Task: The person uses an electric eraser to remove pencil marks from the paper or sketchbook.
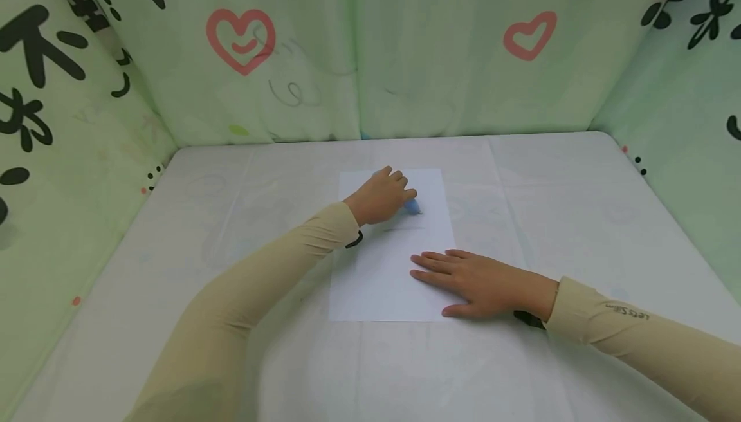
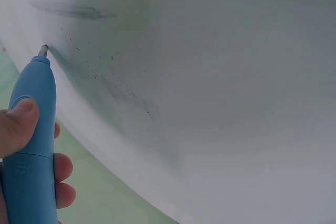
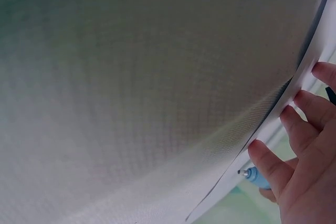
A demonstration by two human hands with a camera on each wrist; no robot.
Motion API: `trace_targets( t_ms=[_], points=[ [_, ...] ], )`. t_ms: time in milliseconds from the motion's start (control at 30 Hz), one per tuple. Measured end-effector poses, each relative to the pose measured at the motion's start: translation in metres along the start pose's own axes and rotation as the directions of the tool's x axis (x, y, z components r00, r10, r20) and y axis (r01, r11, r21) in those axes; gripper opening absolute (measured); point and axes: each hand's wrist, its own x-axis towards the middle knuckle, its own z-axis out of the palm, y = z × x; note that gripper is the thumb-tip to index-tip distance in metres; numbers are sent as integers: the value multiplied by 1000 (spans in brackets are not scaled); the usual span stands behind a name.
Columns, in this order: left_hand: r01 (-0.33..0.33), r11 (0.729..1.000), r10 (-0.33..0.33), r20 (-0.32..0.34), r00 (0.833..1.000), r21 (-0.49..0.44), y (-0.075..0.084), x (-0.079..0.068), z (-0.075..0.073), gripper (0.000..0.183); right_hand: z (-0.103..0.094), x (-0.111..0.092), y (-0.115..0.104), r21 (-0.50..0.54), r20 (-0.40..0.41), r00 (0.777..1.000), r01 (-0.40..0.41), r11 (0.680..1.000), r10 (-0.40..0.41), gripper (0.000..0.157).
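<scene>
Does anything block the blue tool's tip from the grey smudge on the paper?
Nothing visible does. The left hand holds the blue tool beside the grey smudge; tiny dark specks lie nearby. The right hand rests clear on the paper's near right.

Soft light lies evenly over the white table (image 1: 579, 232) before me, with a faint shadow beneath the left hand (image 1: 382, 195); both wrist views look dimmer, greyer and softer.

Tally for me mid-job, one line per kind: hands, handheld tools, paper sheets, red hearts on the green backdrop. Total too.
Hands (left hand, right hand): 2
Blue pen-shaped tool: 1
White paper sheet: 1
Red hearts: 2
Total: 6
</scene>
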Motion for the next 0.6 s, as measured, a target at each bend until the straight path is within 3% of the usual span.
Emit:
trace_targets(
  t_ms=[333, 600],
  points=[
    [-4, 1000, 4, -4, 1000, -3, 1, 3, 1, 27, 0, -1, 1, -13, -18, 1000, 10, 1000, -10, 67],
    [22, 1000, -21, 32, 999, -10, -1, 1, 0, 28, 0, -1, 1, -3, -7, 1000, 4, 1000, -4, 67]
  ],
)
